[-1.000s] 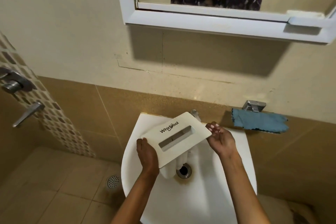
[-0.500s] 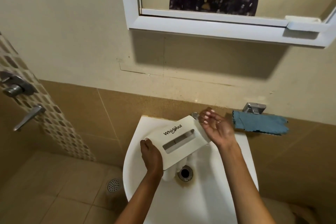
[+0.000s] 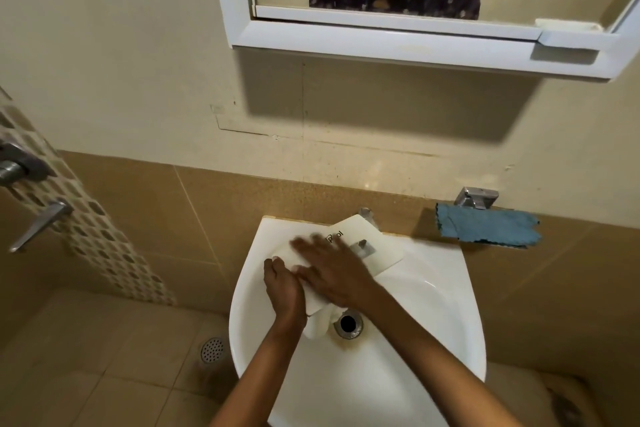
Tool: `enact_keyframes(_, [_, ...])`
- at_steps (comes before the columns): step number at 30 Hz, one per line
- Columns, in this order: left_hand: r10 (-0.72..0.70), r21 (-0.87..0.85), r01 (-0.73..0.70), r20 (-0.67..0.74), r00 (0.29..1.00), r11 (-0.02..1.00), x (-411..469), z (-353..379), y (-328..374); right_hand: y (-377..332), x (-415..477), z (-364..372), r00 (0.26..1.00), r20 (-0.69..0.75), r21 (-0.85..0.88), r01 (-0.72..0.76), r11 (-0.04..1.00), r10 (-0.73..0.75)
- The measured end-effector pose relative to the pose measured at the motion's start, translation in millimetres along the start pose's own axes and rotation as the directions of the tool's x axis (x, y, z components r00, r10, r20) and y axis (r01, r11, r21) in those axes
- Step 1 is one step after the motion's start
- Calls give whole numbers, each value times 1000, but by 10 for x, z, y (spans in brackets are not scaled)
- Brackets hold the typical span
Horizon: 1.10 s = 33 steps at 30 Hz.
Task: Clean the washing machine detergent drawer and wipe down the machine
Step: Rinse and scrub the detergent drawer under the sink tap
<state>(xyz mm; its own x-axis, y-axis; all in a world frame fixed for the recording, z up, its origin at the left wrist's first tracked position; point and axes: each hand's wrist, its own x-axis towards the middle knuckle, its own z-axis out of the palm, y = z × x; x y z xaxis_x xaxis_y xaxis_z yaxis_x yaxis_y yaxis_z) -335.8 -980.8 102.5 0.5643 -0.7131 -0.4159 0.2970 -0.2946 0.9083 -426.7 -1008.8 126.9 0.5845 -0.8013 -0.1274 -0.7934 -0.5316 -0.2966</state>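
Head view: a white sink (image 3: 450,288) with a steel drain (image 3: 348,322) juts from a tan tiled wall (image 3: 242,204). Over the basin, the left hand (image 3: 282,288) grips the white detergent drawer (image 3: 377,239) at its near edge. The right hand (image 3: 332,270), blurred, lies flat-fingered across its printed face. Beyond, a blue cloth (image 3: 488,227) hangs at right, below a mirror (image 3: 415,42).

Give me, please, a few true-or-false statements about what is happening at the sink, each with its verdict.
1. The drawer is held over the sink. True.
2. The blue cloth lies in the sink. False: it hangs to the right of the sink.
3. The right hand lies flat across the drawer's front. True.
4. The left hand is off the drawer. False: its fingers grip the drawer's left end.
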Motion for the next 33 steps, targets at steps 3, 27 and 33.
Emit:
enact_keyframes(3, [0, -35, 0, -18, 1000, 999, -56, 13, -3, 388, 128, -104, 968, -12, -159, -250, 955, 251])
enact_keyframes(27, [-89, -238, 96, 40, 995, 966, 127, 66, 76, -54, -165, 93, 986, -52, -79, 153, 985, -157])
enact_keyframes(33, [-42, -204, 36, -27, 999, 978, 48, 6, 61, 580, -614, 249, 882, -311, -255, 282, 925, -354])
